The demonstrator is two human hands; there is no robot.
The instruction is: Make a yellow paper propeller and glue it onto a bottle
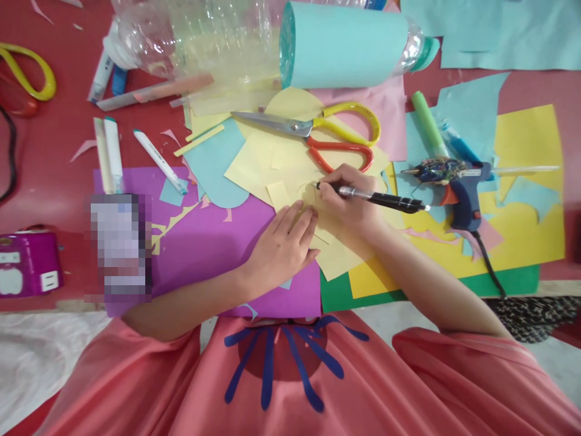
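Note:
My right hand (351,203) is closed around a black pen (385,200), its tip on pale yellow paper (338,248). A thin curved line shows on the paper by the tip. Fingers stretched out, my left hand (288,242) lies flat over the left edge of the same paper. Beneath that hand spreads a purple sheet (204,260). Just beyond both hands rest scissors (299,126) with one yellow and one red handle, blades pointing left. A small pale yellow piece (276,195) sits beside my left fingertips.
Along the back lie a bottle wrapped in light blue paper (345,45) and clear plastic bottles (218,36). To the right, a blue glue gun (467,191) rests on yellow paper (531,236). Markers (158,160), a blurred-out phone (120,245) and a purple box (31,263) are left.

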